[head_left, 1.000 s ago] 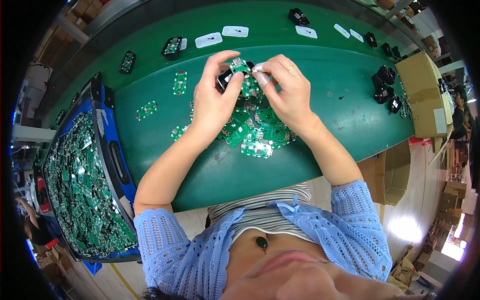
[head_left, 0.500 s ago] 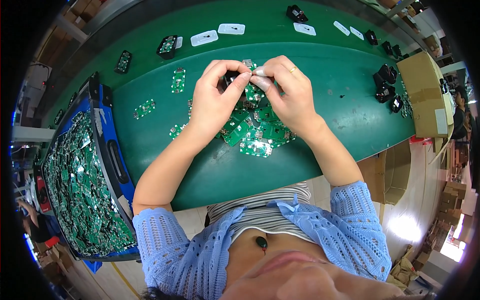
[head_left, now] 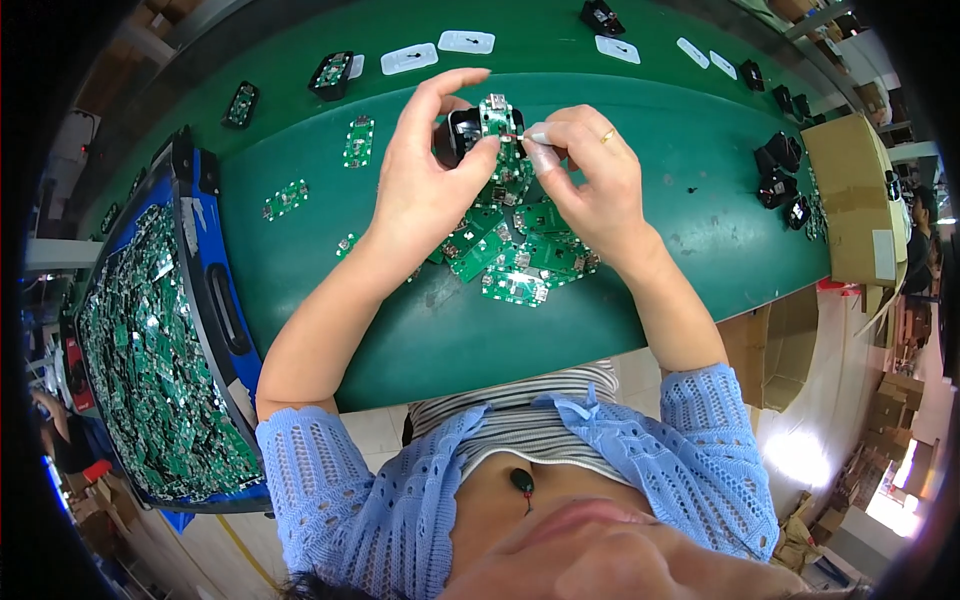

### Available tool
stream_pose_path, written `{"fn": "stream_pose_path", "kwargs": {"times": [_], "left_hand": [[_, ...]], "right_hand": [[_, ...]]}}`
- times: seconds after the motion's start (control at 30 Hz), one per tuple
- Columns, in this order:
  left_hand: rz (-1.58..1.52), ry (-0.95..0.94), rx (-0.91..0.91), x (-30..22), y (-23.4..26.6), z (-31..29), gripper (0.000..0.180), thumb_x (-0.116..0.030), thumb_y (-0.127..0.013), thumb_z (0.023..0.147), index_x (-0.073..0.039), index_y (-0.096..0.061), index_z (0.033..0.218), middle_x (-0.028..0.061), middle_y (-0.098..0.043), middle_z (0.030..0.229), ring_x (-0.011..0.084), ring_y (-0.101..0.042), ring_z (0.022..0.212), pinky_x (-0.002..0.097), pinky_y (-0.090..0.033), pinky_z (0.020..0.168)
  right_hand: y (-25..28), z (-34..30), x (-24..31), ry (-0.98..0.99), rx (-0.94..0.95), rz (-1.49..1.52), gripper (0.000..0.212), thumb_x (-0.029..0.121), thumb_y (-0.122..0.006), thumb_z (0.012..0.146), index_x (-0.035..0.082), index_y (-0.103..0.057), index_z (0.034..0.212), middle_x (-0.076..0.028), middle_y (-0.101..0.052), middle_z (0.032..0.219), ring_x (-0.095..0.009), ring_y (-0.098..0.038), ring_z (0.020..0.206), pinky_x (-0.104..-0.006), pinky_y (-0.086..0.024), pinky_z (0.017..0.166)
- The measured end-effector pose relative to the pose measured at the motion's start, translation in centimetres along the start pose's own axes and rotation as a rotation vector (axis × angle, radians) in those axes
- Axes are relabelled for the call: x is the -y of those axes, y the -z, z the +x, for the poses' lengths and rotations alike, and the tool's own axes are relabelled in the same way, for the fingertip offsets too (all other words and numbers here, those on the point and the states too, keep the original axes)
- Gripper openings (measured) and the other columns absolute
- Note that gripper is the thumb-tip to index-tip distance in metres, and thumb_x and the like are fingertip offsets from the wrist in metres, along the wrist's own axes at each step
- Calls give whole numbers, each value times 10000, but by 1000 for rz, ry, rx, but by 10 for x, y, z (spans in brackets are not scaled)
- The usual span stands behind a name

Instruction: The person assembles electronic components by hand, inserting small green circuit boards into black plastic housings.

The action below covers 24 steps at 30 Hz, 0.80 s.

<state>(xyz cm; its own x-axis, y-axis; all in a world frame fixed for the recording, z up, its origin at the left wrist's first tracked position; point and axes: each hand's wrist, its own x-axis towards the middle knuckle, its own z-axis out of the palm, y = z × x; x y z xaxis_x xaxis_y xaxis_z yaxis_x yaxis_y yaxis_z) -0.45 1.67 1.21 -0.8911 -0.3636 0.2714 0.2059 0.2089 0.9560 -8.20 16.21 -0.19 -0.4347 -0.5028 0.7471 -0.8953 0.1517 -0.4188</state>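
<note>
My left hand (head_left: 425, 165) is closed around a black plastic housing (head_left: 462, 128), its thumb pressing on a green circuit board (head_left: 497, 112) that stands at the housing's open side. A metal connector shows at the board's top end. Beside it, my right hand (head_left: 595, 170) pinches a thin reddish wire by the board, thumb against forefinger; the fingertips wear whitish covers and hide most of the wire. Under both hands lies a loose pile of green circuit boards (head_left: 515, 288) on the green table mat (head_left: 420, 350).
Single boards (head_left: 358, 142) lie to the left, beside a blue-edged bin (head_left: 165, 370) heaped with boards. Farther off are black housings (head_left: 330, 75) and white trays (head_left: 467, 42). At the right are more black housings (head_left: 775, 170) and a cardboard box (head_left: 850, 195).
My hands have moved apart, the right one rightward. The left forefinger has lifted away, and the black housing and board between the hands now show more fully.
</note>
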Motion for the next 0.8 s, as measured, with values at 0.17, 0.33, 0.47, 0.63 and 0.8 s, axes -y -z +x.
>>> {"fn": "stream_pose_path", "kwargs": {"times": [0.17, 0.33, 0.47, 0.63, 0.8], "left_hand": [[220, -211, -63, 9, -1, -1, 346, -38, -629, 732, -75, -565, 1070, 86, -520, 974, 191, -575, 791, 271, -483, 663], [262, -214, -73, 5, -2, -5, 331, -43, -629, 728, -72, -573, 1053, 95, -519, 983, 211, -581, 816, 291, -489, 672], [359, -278, -65, 5, -3, -5, 344, 14, -603, 764, -61, -568, 1098, 31, -507, 1004, 80, -514, 820, 185, -436, 606], [329, -267, -68, 3, -4, -7, 343, 14, -606, 762, -63, -571, 1095, 29, -508, 996, 77, -508, 802, 184, -430, 599], [389, -330, -75, 1, -4, -9, 345, 8, -614, 761, -60, -573, 1097, 34, -507, 998, 86, -508, 785, 184, -428, 595]], "right_hand": [[-4, -1, 0, 85, -21, -46, 124, -8, -651, 694, 31, -572, 782, -81, -556, 751, -230, -566, 692, -320, -472, 555], [-5, -1, -1, 77, -27, -25, 122, -10, -649, 695, 30, -565, 775, -79, -549, 740, -232, -562, 687, -320, -468, 544], [-5, -1, 0, 70, -24, -19, 126, -5, -653, 692, 29, -556, 765, -78, -546, 743, -231, -558, 685, -321, -467, 539], [-4, 1, 0, 154, -32, -106, 140, 1, -652, 677, 37, -546, 762, -66, -535, 748, -219, -544, 673, -318, -460, 520], [-6, -1, 4, 225, 7, -258, 172, 5, -644, 642, 52, -527, 760, -50, -504, 748, -198, -514, 656, -316, -440, 496]]}}
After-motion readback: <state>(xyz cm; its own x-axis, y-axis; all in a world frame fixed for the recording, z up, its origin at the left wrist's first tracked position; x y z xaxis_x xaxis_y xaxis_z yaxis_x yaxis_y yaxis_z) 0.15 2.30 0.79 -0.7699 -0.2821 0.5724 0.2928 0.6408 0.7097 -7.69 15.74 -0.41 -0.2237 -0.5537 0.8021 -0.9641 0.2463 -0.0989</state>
